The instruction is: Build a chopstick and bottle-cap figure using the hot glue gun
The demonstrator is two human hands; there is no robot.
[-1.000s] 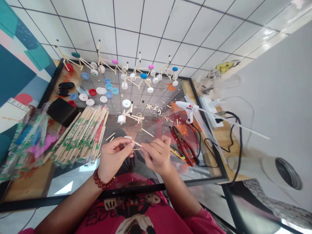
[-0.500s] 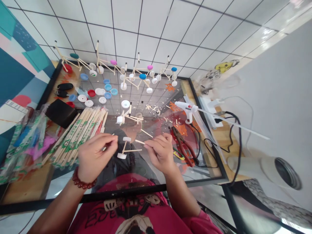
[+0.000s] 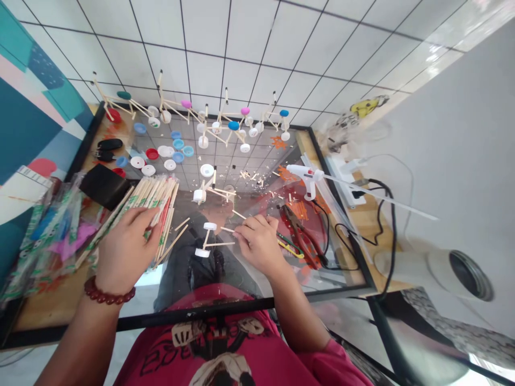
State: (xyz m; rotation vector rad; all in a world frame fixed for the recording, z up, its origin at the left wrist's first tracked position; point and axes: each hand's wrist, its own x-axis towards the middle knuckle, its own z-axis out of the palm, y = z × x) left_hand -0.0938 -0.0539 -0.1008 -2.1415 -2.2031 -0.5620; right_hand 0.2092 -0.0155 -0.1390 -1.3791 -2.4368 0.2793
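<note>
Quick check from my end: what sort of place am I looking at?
Probably a small craft workspace: a glue gun and pliers lie on the right, wrapped wooden sticks on the left, with stick-and-cap models between.

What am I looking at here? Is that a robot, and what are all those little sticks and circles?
No robot! These are a person's own hands, seen by a camera worn on their head, looking forward and down. The right hand pinches a thin stick. The left hand is over some wrapped sticks; I can't tell if it touches them. On the glass table are round caps, a small stick frame with white caps, pliers and a white glue gun. Along the back stand stick models with colourful round pieces.
</note>
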